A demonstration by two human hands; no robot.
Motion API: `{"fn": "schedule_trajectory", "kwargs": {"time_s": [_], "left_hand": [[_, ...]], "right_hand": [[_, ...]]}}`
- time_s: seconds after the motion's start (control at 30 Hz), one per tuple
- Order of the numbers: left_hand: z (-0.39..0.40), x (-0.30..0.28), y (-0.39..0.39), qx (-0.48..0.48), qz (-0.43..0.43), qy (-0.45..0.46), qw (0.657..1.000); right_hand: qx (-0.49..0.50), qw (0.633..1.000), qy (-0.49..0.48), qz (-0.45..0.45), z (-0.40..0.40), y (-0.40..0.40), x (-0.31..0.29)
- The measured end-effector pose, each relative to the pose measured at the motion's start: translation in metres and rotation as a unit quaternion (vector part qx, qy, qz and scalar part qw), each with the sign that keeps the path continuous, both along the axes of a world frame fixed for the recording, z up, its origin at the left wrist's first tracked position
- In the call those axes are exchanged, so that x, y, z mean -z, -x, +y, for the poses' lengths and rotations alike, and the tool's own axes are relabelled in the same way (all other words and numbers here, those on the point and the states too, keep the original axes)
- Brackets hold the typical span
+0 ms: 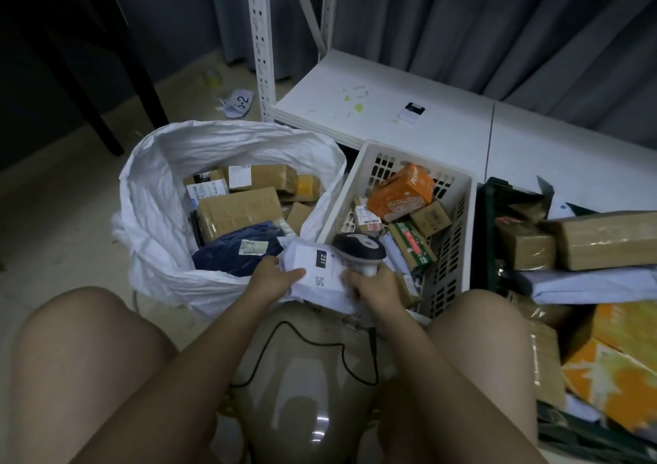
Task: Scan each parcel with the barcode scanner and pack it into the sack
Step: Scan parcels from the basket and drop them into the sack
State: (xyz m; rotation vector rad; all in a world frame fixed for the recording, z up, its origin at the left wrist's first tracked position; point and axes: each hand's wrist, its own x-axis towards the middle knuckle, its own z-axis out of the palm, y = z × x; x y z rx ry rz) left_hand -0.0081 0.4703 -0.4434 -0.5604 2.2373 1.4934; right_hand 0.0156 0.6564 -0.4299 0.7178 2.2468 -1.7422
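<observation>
Hands (273,277) on scanner (359,247), nose leftward

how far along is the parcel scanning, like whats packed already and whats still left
Done: several brown boxes and a dark blue bag already lie in the white sack. In hand: the left hand holds a white mailer while the right hand grips the barcode scanner over it. Left: the white basket still holds parcels, including an orange box, and more are piled to its right.
</observation>
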Motion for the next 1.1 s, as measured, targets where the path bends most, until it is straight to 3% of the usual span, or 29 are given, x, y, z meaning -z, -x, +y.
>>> {"fn": "schedule_trajectory", "kwargs": {"time_s": [0.27,0.37,0.5,0.63,0.77,0.83,0.9,1.0,1.1], "left_hand": [[-0.012,0.014,-0.011,-0.018,0.034,-0.009,0.999],[-0.016,0.012,-0.016,0.050,0.047,-0.015,0.998],[-0.011,0.011,-0.023,0.177,0.052,0.091,0.979],[-0.011,0.007,-0.025,0.175,0.050,0.163,0.970],[-0.014,-0.003,-0.025,0.233,0.044,0.313,0.920],[-0.014,-0.005,-0.022,0.208,0.097,0.273,0.934],[-0.012,-0.013,-0.018,0.189,0.135,0.167,0.958],[-0.006,-0.028,-0.012,0.139,0.087,-0.023,0.986],[-0.006,-0.034,-0.009,0.107,0.060,-0.107,0.987]], "right_hand": [[0.080,0.995,-0.064,0.004,0.016,-0.002,0.007],[0.065,0.996,-0.054,-0.026,0.011,-0.005,0.013],[0.065,0.996,-0.059,-0.027,0.000,-0.007,0.018],[0.027,0.996,-0.085,-0.021,0.000,-0.004,0.017],[0.008,0.998,-0.067,0.020,0.005,0.004,0.006],[-0.022,0.997,-0.055,0.039,0.007,0.008,-0.004],[-0.062,0.995,-0.045,0.057,0.010,0.012,-0.016],[-0.143,0.986,-0.039,0.076,0.009,0.017,-0.037],[-0.181,0.977,-0.042,0.107,0.005,0.022,-0.050]]}}
